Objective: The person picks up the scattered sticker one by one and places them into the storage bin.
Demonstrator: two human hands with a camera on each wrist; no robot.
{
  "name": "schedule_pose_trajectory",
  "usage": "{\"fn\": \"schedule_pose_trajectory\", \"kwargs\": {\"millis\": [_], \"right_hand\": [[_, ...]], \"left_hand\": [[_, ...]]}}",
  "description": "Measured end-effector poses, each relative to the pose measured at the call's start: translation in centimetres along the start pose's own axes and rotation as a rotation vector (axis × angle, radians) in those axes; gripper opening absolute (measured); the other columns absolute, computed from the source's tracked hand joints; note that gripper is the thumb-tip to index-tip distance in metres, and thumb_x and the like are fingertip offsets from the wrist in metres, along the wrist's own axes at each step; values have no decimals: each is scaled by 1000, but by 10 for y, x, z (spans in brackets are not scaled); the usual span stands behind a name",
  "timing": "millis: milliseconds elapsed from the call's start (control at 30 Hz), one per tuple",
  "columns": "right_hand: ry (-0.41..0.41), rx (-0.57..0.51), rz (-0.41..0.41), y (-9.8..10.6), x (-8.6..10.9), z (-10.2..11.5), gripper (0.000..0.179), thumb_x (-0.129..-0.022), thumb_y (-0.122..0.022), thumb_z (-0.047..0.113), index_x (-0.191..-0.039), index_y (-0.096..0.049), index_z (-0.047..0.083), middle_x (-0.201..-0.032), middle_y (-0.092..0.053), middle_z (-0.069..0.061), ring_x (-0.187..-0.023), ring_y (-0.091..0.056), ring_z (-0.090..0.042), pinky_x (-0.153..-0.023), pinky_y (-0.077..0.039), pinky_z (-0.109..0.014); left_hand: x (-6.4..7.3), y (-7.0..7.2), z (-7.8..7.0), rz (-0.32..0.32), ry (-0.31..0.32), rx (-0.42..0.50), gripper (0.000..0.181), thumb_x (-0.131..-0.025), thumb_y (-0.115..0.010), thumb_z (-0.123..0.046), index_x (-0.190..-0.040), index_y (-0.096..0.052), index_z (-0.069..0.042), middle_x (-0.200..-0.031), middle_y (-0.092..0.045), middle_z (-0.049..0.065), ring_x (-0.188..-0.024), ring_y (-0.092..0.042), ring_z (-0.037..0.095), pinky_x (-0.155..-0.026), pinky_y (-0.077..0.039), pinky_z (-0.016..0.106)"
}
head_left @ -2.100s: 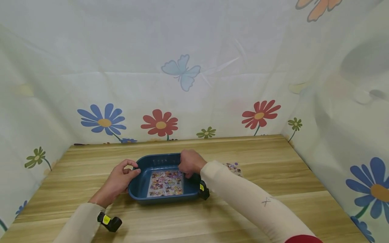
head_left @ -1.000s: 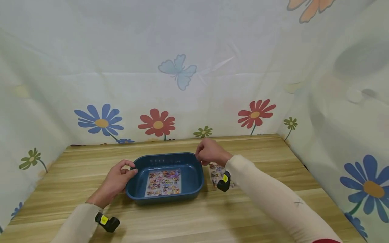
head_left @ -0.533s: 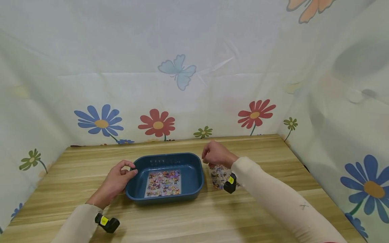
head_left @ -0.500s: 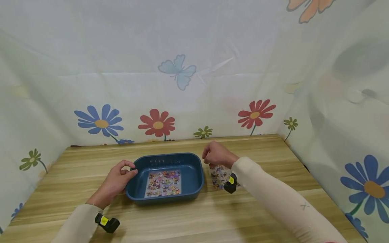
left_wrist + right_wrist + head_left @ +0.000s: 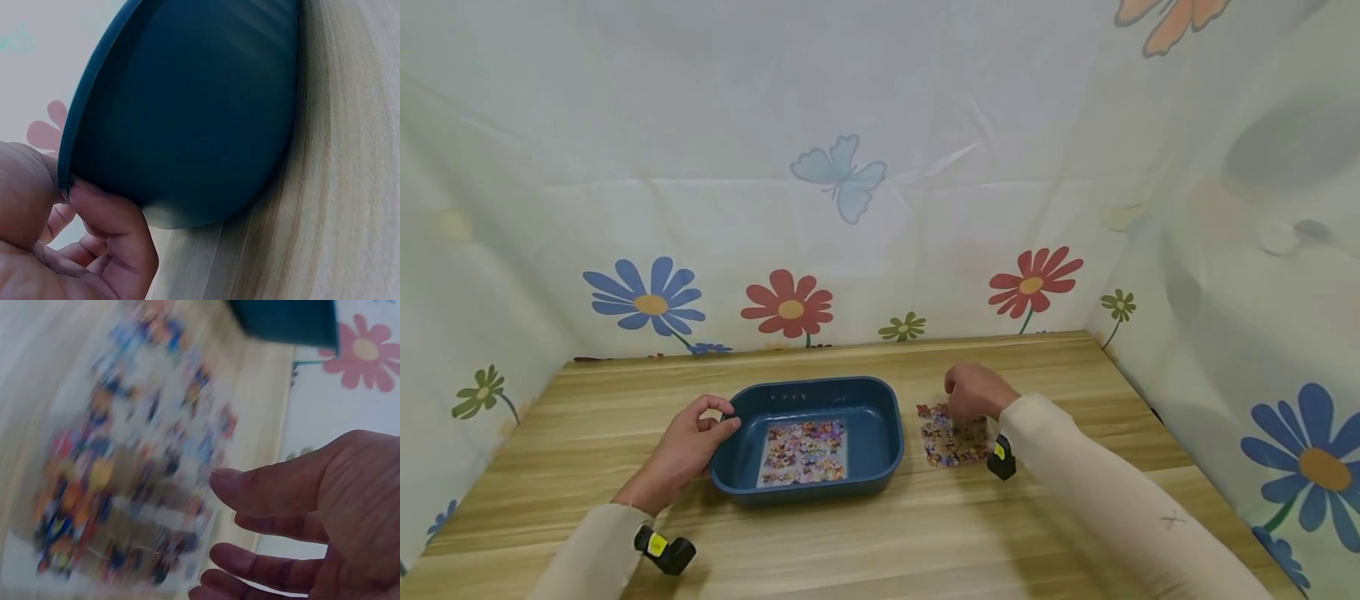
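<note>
A dark blue plastic basin (image 5: 883, 479) stands left of centre on the table. My left hand (image 5: 688, 442) pinches its left rim; in the left wrist view the fingers (image 5: 115, 215) lie at the edge, with the basin's outer wall (image 5: 187, 112) beside them. Flat inside the basin is a sticker sheet (image 5: 805, 454) with small colourful figures. Right of the basin, clear sticker sheets (image 5: 943, 450) lie on the table, overlapping. My right hand (image 5: 977, 392) is over their far edge, and in the right wrist view its fingers (image 5: 269, 487) are loosely extended beside the blurred sheets (image 5: 125, 481), holding nothing.
The wood-grain table (image 5: 820, 550) reaches back to a white cloth backdrop (image 5: 700, 217) printed with flowers and butterflies. Similar cloth hangs at both sides. A small black camera is strapped to each wrist.
My right hand has come out of the basin, passed over its right rim and moved right to the sticker sheets on the table. My left hand keeps its place at the left rim.
</note>
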State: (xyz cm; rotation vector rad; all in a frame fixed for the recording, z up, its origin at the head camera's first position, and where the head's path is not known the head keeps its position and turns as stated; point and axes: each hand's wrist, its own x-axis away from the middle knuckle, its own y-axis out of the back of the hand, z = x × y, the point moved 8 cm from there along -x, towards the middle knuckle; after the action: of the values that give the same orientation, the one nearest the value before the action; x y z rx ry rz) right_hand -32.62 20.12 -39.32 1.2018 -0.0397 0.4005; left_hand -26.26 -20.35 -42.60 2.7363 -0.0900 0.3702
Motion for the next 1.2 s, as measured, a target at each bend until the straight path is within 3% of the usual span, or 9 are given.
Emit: {"fn": "schedule_pose_trajectory", "kwargs": {"millis": [100,200,333,500,700,900,1033,1200], "right_hand": [[-41,63,12,-3,-1,-15,7,-83,-64,-2,-88,-66,3,-82,-61,-7,-71,-49,-18,-62,-42,-32],[-62,102,3,-2,-1,-25,15,-83,-68,0,-78,-56,8,-73,-50,-4,-66,-44,-19,-58,-36,-32],[-68,125,1,1,-2,-33,9,-84,-68,1,-85,-60,6,-81,-59,-7,-72,-53,-21,-62,-42,-33],[-62,106,9,0,-3,-38,10,-85,-63,-3,-90,-59,5,-84,-60,-9,-74,-53,-22,-64,-42,-34],[-2,34,-54,0,-4,-39,16,-91,-53,-4,-81,-56,8,-77,-55,-6,-70,-52,-20,-62,-41,-31],[5,-2,-114,4,-6,-44,15,-86,-62,-4,-78,-62,9,-82,-61,-7,-75,-56,-21,-65,-44,-32],[-8,-27,-112,5,-7,-46,11,-87,-64,-2,-87,-71,7,-96,-69,-11,-83,-60,-24,-70,-50,-36],[50,-24,-126,7,-6,-43,25,-93,-56,-2,-107,-77,1,-114,-74,-17,-100,-69,-30,-87,-59,-46]], "left_hand": [[0,0,0,-2,2,5,31,-109,-56,-23,-133,-45,-8,-93,-61,8,-77,-66,22,-63,-61,37],[-1,0,0,-2,0,2,31,-109,-55,-24,-133,-45,-8,-93,-60,8,-78,-65,22,-62,-60,36],[-1,0,0,-3,3,-6,31,-109,-56,-24,-133,-45,-8,-93,-59,8,-79,-64,22,-62,-59,35],[-1,0,1,-2,6,-5,31,-109,-55,-24,-133,-45,-8,-94,-61,8,-80,-64,22,-63,-59,35],[-2,0,3,-1,8,-1,31,-109,-55,-24,-134,-45,-8,-94,-60,8,-79,-64,22,-63,-59,35],[-2,0,2,-1,13,-4,31,-109,-55,-24,-134,-44,-8,-95,-60,9,-81,-64,23,-63,-59,35],[-1,1,0,2,8,-3,32,-109,-55,-24,-134,-44,-8,-95,-60,9,-80,-65,22,-63,-60,36],[0,-1,-1,0,7,5,31,-109,-56,-23,-133,-44,-7,-94,-60,9,-78,-66,22,-63,-61,37]]}}
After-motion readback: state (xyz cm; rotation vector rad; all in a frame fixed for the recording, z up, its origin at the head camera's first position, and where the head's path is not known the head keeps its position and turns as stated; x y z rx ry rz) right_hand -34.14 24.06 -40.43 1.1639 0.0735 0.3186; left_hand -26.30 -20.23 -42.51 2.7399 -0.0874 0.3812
